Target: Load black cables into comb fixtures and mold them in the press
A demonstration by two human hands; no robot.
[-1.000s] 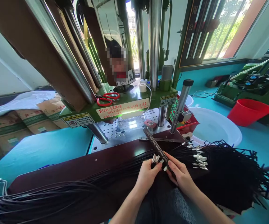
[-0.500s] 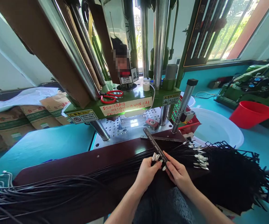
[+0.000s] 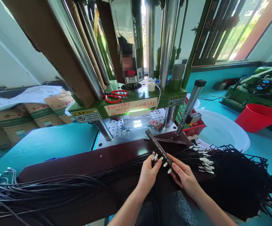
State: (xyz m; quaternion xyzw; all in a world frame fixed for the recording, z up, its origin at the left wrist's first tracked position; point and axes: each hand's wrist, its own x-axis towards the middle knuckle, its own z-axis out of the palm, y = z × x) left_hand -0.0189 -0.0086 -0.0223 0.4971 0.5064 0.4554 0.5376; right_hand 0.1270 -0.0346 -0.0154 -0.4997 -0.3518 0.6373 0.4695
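My right hand (image 3: 182,172) is closed round the lower end of a long dark slotted bar (image 3: 159,146), which slants up and away to the left. Silver cable plugs (image 3: 169,170) stick out along the bar's near end. In my left hand (image 3: 149,172), the fingers are pinched on several cable plugs (image 3: 153,156) with silver ends. One of these plugs is at the thumb tip, close to the bar's left side. A second dark bar (image 3: 166,140) lies behind, at the far edge of the brown table (image 3: 79,161). Black cables (image 3: 79,179) run across the table.
A green press (image 3: 136,102) stands ahead, with red-handled scissors (image 3: 116,96) on it and a perforated metal bed (image 3: 113,133) below. Silver-ended cables (image 3: 206,163) lie to the right, near a white tub (image 3: 223,125) and a red bucket (image 3: 259,116).
My left hand and its plugs have drawn slightly away from the bar, so more plugs along the bar show. The whole view has shifted a little.
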